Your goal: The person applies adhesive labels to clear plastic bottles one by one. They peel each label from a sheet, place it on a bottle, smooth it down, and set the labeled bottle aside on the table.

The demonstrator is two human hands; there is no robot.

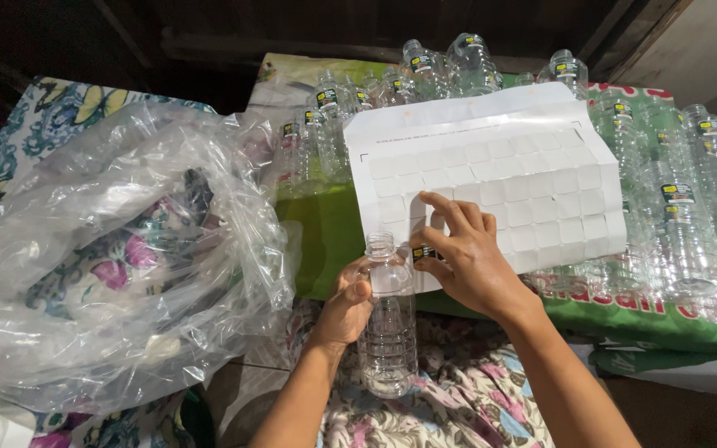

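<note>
My left hand (347,305) grips a clear, empty plastic bottle (388,332) by its shoulder, holding it upright over a floral cloth. My right hand (465,254) pinches a small dark sticker (423,251) between thumb and fingers, right beside the bottle's neck. The fingers rest against the lower left corner of a white sticker backing sheet (499,178) whose grid of squares looks mostly peeled.
Several clear bottles (690,224) with dark labels lie around and behind the sheet on a green printed bag (649,319). A big crumpled clear plastic bag (118,249) fills the left side. The floral cloth (458,398) lies below my hands.
</note>
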